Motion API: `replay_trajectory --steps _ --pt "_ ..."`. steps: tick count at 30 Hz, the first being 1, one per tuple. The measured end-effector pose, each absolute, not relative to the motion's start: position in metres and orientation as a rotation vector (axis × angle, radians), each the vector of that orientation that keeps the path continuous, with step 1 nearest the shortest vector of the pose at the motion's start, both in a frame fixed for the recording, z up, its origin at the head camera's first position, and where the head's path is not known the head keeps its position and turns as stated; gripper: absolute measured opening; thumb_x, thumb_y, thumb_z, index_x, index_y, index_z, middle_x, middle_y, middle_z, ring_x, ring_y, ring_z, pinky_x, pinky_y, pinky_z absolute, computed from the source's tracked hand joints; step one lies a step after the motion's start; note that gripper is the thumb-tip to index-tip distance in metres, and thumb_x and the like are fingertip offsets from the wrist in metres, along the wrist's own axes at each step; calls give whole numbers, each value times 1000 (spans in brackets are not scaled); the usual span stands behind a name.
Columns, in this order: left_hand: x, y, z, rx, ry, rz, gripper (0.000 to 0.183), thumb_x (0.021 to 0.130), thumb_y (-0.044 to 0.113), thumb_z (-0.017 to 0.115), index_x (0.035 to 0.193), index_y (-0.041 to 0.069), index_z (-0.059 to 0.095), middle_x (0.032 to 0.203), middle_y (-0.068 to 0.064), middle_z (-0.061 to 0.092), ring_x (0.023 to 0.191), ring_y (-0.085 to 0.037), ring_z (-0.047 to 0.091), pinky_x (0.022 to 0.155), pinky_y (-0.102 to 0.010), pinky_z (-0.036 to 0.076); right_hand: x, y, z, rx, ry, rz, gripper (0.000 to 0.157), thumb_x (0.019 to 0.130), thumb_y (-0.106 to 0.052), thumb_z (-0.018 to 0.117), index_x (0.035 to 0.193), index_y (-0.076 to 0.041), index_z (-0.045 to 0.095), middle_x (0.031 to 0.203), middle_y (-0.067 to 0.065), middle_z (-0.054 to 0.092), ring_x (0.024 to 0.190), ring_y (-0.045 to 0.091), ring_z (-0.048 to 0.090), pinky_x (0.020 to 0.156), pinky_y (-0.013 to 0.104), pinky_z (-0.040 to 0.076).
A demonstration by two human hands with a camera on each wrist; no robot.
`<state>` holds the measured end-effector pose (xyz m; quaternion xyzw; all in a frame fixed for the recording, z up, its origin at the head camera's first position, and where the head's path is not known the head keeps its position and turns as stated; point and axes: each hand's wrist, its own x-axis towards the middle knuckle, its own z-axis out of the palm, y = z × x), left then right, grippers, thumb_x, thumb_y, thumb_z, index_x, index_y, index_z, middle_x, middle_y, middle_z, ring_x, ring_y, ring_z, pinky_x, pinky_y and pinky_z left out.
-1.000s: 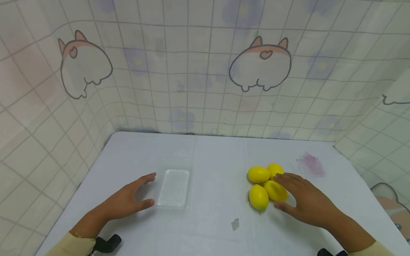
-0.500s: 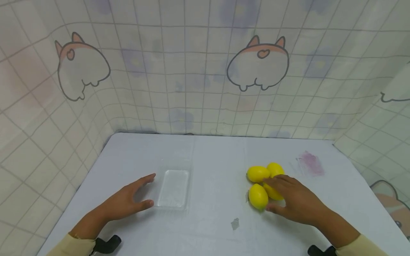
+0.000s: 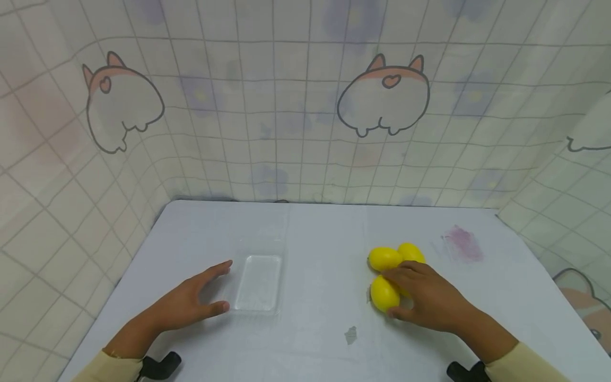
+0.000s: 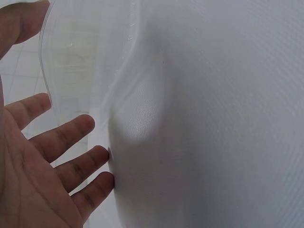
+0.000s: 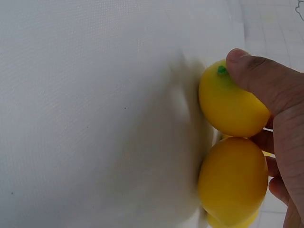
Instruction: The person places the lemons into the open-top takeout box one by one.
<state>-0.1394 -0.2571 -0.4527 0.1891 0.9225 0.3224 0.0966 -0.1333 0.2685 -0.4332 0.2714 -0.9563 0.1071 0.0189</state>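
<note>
Several yellow lemons are bunched on the right side of the table. My right hand (image 3: 427,297) grips the front-left lemon (image 3: 384,294), with the thumb at its near end and the fingers over its far end. In the right wrist view, the thumb lies by the green stem tip of that lemon (image 5: 230,107), and another lemon (image 5: 232,180) touches it. A lemon under the right hand is mostly hidden in the head view. My left hand (image 3: 183,300) is spread beside a clear plastic box (image 3: 260,284), fingertips and thumb close to its left rim. No lemon lies in the box.
Behind the gripped lemon lie two more lemons, one at the back left (image 3: 384,259) and one at the back right (image 3: 411,252). The white table (image 3: 320,329) bears a pink stain (image 3: 463,244) and a small grey patch (image 3: 350,335). A patterned curtain (image 3: 305,132) encloses its back and sides.
My right hand has moved left over the lemons, and its thumb and fingers have come round the front-left one. The left hand and the plastic box have stayed put.
</note>
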Motion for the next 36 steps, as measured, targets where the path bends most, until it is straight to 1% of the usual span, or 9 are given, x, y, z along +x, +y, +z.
replay_trajectory --steps 7,9,12,16,25,28,31,36 --pt "-139 -257 -452 578 2744 948 85 91 52 74 161 25 34 159 -6 42 147 -37 35 112 -66 32 -135 266 -435 892 -2933 318 80 70 -46 93 138 -14 63 131 -2 66 127 30 51 107 53 43" --pt "-139 -257 -452 576 2749 940 85 91 53 74 161 25 35 159 -5 43 147 -37 36 112 -65 32 -135 265 -435 880 -2948 323 82 70 -47 94 138 -15 63 131 -3 66 127 30 51 107 53 43" --pt "-140 -256 -452 568 2747 946 85 90 53 75 161 25 35 158 -5 44 147 -37 36 112 -66 32 -136 263 -435 858 -2978 344 84 68 -49 94 138 -14 63 131 -1 65 128 31 50 107 55 43" --pt "-139 -256 -452 562 2739 960 86 90 53 75 161 25 34 157 -4 45 147 -36 35 112 -66 32 -136 261 -436 816 -3015 354 84 66 -54 93 135 -16 63 129 0 64 128 31 49 108 55 43" --pt "-140 -257 -453 572 2741 940 86 90 54 74 161 27 33 156 -3 47 147 -36 36 113 -65 32 -138 260 -439 881 -2960 328 86 66 -58 92 138 -18 64 133 -5 65 128 31 50 110 56 38" --pt "-141 -257 -453 582 2737 947 86 90 53 74 161 26 33 156 -4 47 147 -35 36 112 -65 33 -139 259 -440 903 -2912 316 85 66 -58 92 137 -18 65 131 -5 67 127 30 50 110 54 38" --pt "-141 -258 -452 589 2731 958 86 90 53 75 161 25 34 156 -4 47 146 -35 37 112 -65 33 -140 256 -439 924 -2852 320 85 66 -56 93 136 -16 65 129 -4 67 125 29 52 109 53 39" --pt "-142 -259 -453 602 2732 963 85 91 52 75 161 25 34 156 -5 47 146 -35 38 111 -65 34 -143 250 -434 893 -2827 393 84 68 -54 93 137 -15 64 129 -5 66 122 26 55 106 48 45"
